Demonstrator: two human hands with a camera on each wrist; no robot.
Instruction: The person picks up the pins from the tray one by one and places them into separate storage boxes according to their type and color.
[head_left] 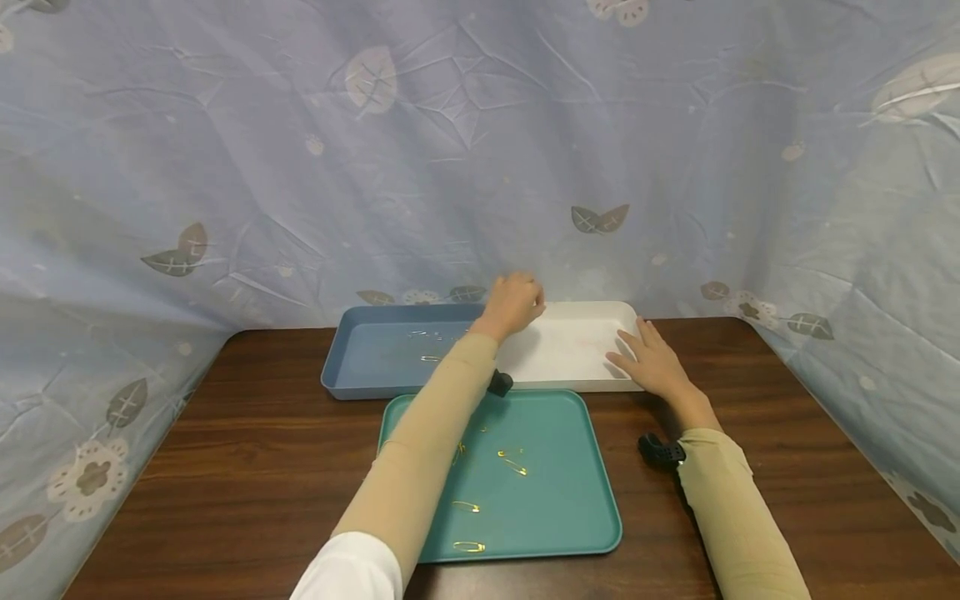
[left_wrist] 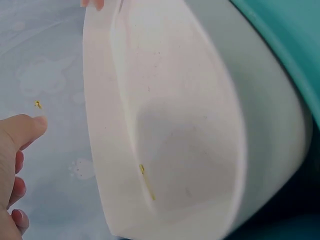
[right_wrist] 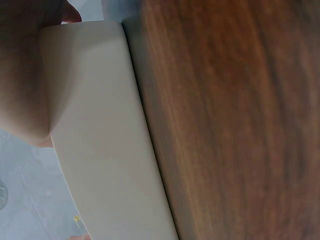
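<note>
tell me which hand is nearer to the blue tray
Left. The left hand hangs curled over the far edge where the blue tray meets the white tray. The right hand lies flat on the white tray's right side, farther from the blue one.
</note>
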